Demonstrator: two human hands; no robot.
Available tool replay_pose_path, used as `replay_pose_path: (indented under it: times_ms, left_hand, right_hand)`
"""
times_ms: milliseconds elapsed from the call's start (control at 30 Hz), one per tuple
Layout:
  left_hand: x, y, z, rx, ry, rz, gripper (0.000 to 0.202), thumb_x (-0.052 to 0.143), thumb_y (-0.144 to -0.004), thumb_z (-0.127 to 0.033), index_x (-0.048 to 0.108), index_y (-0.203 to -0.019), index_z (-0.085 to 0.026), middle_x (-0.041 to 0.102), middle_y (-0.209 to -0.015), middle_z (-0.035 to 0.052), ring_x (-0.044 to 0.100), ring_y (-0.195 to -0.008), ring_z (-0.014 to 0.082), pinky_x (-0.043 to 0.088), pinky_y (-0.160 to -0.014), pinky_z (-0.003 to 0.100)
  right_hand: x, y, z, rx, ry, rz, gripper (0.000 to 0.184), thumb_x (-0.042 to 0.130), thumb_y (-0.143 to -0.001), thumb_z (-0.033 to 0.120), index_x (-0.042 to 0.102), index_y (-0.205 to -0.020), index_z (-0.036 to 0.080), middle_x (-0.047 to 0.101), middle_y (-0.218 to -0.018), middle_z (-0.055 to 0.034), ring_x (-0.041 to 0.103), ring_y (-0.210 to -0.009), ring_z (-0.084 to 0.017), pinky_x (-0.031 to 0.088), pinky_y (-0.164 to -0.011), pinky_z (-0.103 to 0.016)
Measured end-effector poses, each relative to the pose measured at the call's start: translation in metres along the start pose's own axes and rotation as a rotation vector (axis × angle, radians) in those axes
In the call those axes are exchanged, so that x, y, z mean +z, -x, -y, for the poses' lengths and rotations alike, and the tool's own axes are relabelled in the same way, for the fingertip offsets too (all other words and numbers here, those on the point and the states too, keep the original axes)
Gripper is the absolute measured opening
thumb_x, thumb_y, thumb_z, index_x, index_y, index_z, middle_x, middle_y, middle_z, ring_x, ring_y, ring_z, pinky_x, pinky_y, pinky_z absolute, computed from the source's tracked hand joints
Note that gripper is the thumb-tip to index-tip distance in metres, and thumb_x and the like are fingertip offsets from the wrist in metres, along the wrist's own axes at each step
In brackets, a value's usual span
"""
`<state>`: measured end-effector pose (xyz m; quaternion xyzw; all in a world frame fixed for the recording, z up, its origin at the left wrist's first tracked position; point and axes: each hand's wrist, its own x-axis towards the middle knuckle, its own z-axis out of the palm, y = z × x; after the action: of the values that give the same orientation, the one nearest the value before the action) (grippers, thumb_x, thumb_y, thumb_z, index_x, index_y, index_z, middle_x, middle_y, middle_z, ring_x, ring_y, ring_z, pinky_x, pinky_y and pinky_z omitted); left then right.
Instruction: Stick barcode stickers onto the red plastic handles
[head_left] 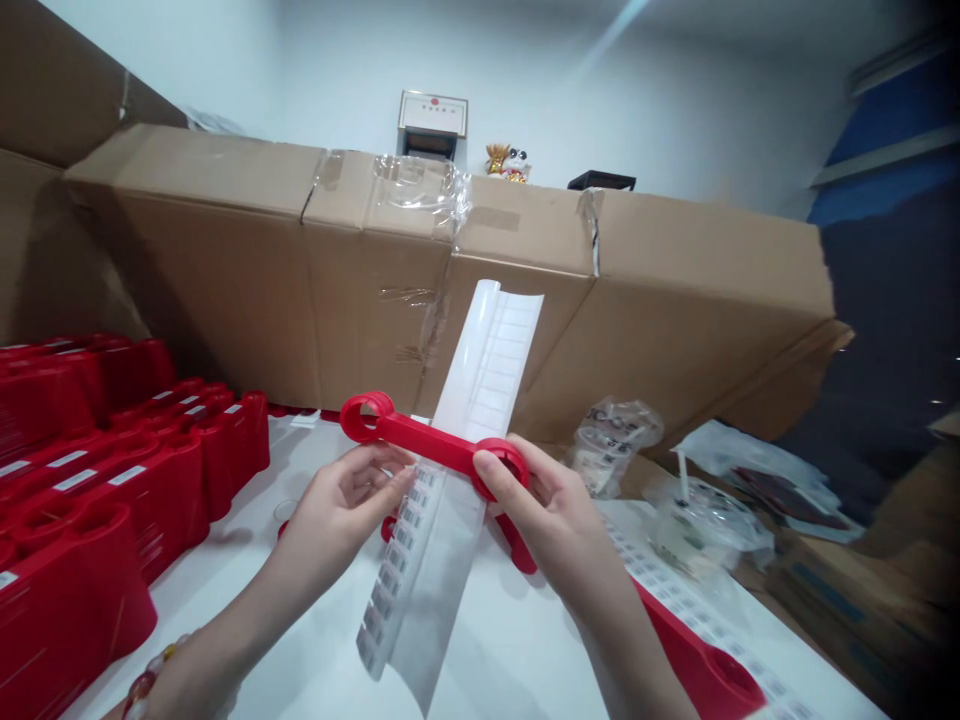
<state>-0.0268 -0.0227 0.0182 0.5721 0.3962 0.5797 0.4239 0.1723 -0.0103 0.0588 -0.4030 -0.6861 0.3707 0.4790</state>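
My right hand [551, 510] grips the right ring of a red plastic piece [431, 440], a narrow bar with a ring at each end. The bar crosses in front of a long white label sheet [450, 540] that curls along its length. Small printed barcode labels run down the sheet's lower left side. At that edge the thumb and fingers of my left hand [349, 500] are pinched together on the sheet, just below the bar. Whether a single label is between those fingertips is too small to tell. More red pieces [517, 545] show partly behind the sheet.
Stacked red pieces [142, 480] with white labels fill the left of the white table [247, 600]. Cardboard boxes [375, 290] wall off the back. At right are a plastic cup with a straw [694, 530], a clear bag [615, 440], another label strip [675, 590] and a red piece [697, 650].
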Motion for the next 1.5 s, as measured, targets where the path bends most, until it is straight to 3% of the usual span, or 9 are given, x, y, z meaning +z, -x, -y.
replay_pose_path:
  times_ms: [200, 433, 633, 700, 833, 967, 1133, 1267, 1500]
  left_hand:
    - [0.000, 0.002, 0.003, -0.019, -0.054, -0.028, 0.038, 0.075, -0.085, -0.051, 0.070, -0.099, -0.016, 0.066, -0.081, 0.0032, 0.063, -0.075, 0.0183, 0.054, -0.068, 0.030]
    - [-0.001, 0.003, 0.003, 0.013, -0.150, -0.059, 0.025, 0.070, -0.089, -0.045, 0.066, -0.088, -0.020, 0.064, -0.080, 0.0012, 0.061, -0.075, 0.0172, 0.050, -0.066, 0.028]
    - [0.007, 0.015, -0.004, 0.337, -0.493, -0.116, 0.013, 0.059, -0.094, -0.020, 0.064, -0.083, -0.024, 0.066, -0.082, -0.0037, 0.059, -0.076, 0.0134, 0.045, -0.071, 0.027]
    - [0.007, 0.020, -0.009, 0.362, -0.487, -0.116, 0.014, 0.060, -0.094, -0.019, 0.065, -0.084, -0.025, 0.065, -0.081, -0.0049, 0.059, -0.075, 0.0120, 0.045, -0.071, 0.025]
    - [0.002, 0.027, -0.020, 0.166, -0.247, -0.069, 0.015, 0.065, -0.095, -0.035, 0.067, -0.084, -0.025, 0.064, -0.077, -0.0048, 0.061, -0.072, 0.0109, 0.047, -0.064, 0.020]
    - [-0.001, 0.027, -0.026, 0.017, -0.061, -0.093, 0.028, 0.069, -0.091, -0.050, 0.067, -0.083, -0.024, 0.057, -0.052, -0.0078, 0.051, -0.048, 0.0081, 0.041, -0.049, 0.018]
    - [0.001, 0.029, -0.029, -0.006, -0.102, -0.158, 0.032, 0.067, -0.092, -0.054, 0.069, -0.086, -0.022, 0.056, -0.045, -0.0085, 0.049, -0.043, 0.0083, 0.045, -0.056, 0.020]
    - [0.001, 0.031, -0.033, 0.003, -0.142, -0.178, 0.032, 0.065, -0.093, -0.053, 0.068, -0.084, -0.022, 0.055, -0.043, -0.0091, 0.047, -0.044, 0.0081, 0.046, -0.060, 0.020]
    - [0.001, 0.031, -0.034, -0.014, -0.133, -0.205, 0.034, 0.066, -0.092, -0.055, 0.066, -0.084, -0.023, 0.052, -0.041, -0.0093, 0.043, -0.043, 0.0082, 0.041, -0.053, 0.019]
  right_hand:
    - [0.006, 0.004, 0.002, -0.012, 0.044, 0.013, 0.043, 0.066, -0.088, 0.063, 0.057, -0.076, 0.023, 0.050, -0.066, 0.0019, 0.045, -0.055, -0.014, 0.034, -0.045, -0.026]
    - [0.010, 0.002, 0.001, -0.089, 0.161, -0.031, 0.043, 0.064, -0.092, 0.056, 0.049, -0.068, 0.023, 0.043, -0.063, 0.0036, 0.039, -0.055, -0.013, 0.031, -0.048, -0.026]
    - [0.008, -0.001, 0.001, -0.048, 0.210, 0.000, 0.040, 0.062, -0.094, 0.054, 0.050, -0.071, 0.023, 0.045, -0.065, 0.0043, 0.042, -0.054, -0.012, 0.033, -0.045, -0.024]
    - [0.006, -0.001, 0.001, -0.037, 0.217, 0.000, 0.040, 0.062, -0.095, 0.054, 0.050, -0.073, 0.023, 0.046, -0.065, 0.0045, 0.042, -0.055, -0.012, 0.034, -0.047, -0.025]
    - [0.003, -0.002, 0.000, -0.019, 0.210, 0.008, 0.042, 0.063, -0.094, 0.057, 0.052, -0.074, 0.022, 0.046, -0.066, 0.0046, 0.043, -0.058, -0.012, 0.033, -0.053, -0.026]
    - [0.003, -0.002, 0.002, 0.046, 0.061, 0.119, 0.041, 0.062, -0.095, 0.058, 0.059, -0.081, 0.020, 0.050, -0.070, 0.0032, 0.043, -0.061, -0.012, 0.033, -0.054, -0.026]
    - [0.003, -0.001, 0.004, 0.107, -0.046, 0.250, 0.042, 0.062, -0.094, 0.060, 0.062, -0.086, 0.019, 0.054, -0.071, 0.0014, 0.051, -0.061, -0.012, 0.035, -0.051, -0.025]
    - [0.004, -0.001, 0.005, 0.103, -0.053, 0.257, 0.042, 0.063, -0.094, 0.059, 0.063, -0.086, 0.018, 0.055, -0.068, 0.0021, 0.052, -0.058, -0.010, 0.032, -0.047, -0.023]
    - [0.004, 0.002, 0.006, 0.101, -0.067, 0.277, 0.041, 0.063, -0.095, 0.058, 0.063, -0.086, 0.018, 0.058, -0.067, 0.0025, 0.053, -0.056, -0.008, 0.033, -0.046, -0.020]
